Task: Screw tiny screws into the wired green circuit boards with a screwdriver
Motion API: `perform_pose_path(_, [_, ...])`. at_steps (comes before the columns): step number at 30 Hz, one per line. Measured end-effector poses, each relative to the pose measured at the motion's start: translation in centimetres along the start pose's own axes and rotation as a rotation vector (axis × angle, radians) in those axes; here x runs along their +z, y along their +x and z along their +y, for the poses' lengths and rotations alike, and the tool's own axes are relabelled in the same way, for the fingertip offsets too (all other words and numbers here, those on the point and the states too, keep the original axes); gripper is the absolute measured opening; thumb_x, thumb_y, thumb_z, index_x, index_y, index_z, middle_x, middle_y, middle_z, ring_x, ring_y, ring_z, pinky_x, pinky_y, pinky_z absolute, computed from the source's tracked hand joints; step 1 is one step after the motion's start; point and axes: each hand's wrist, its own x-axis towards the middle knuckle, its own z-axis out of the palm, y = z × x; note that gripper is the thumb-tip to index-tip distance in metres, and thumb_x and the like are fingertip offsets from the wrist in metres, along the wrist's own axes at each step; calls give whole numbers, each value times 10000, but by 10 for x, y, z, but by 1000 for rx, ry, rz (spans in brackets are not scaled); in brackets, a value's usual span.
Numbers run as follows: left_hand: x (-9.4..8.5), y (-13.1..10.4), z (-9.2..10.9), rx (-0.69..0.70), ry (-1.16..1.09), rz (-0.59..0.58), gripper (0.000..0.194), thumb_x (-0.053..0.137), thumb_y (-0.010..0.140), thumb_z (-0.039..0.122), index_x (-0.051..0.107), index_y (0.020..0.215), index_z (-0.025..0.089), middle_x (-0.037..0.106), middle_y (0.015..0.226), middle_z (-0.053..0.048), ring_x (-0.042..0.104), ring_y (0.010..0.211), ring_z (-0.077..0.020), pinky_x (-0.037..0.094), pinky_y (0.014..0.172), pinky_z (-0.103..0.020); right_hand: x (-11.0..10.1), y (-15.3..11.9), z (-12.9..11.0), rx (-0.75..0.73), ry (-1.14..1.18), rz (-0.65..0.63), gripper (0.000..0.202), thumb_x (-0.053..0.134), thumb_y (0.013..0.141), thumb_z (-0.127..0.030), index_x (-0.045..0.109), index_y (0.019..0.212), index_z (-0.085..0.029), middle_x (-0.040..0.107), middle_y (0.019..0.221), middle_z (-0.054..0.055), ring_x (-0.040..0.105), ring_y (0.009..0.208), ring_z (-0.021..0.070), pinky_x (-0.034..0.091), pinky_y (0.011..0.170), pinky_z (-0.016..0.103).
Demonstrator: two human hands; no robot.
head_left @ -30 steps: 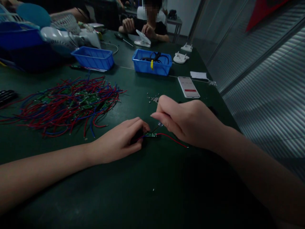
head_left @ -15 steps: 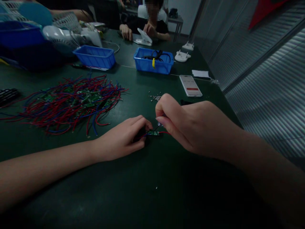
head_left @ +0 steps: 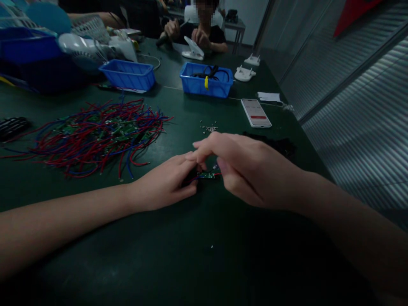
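Observation:
My left hand [head_left: 167, 182] lies on the dark green table, its fingers curled round the left end of a small green circuit board [head_left: 208, 175]. Blue and red wires run from the board in under that hand. Above the board is my right hand [head_left: 245, 168], its index finger stretched across to touch the left fingers. The right thumb is apart from that finger, beside a small shiny part [head_left: 215, 167] too tiny to name. My other right fingers are mostly hidden. Just beyond my hands is a scatter of small screws [head_left: 211, 128].
A heap of circuit boards with red and blue wires [head_left: 98, 136] spreads at left. Blue bins [head_left: 129, 75] stand farther back, one holding black cable. At right are a phone [head_left: 256, 113], white plastic parts [head_left: 245, 74] and dark pieces [head_left: 280, 144]. A co-worker [head_left: 204, 38] sits opposite.
My right hand has gone from a pinch over the board to an outstretched index finger touching my left hand. The left hand stays nearly still. The co-worker's hand has risen with a dark tool.

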Motion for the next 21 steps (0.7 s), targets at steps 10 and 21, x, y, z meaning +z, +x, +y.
perform_pose_path(10, [-2, 2, 0, -26, -26, -25, 242, 491, 869, 218, 483, 1110, 202, 556, 1038, -38, 541, 913, -160, 446, 806, -303, 37, 7, 24, 50, 1225, 227, 323, 300, 987, -397, 495, 875, -164, 378, 674, -53, 402, 613, 69, 382, 637, 239])
perform_pose_path(21, [-5, 1, 4, -30, -39, -21, 198, 504, 856, 198, 491, 1053, 197, 548, 978, -17, 529, 862, -142, 432, 775, -273, 32, 2, 32, 12, 1437, 106, 172, 475, 928, -263, 597, 900, -144, 591, 874, 18, 580, 804, 114, 457, 766, 298])
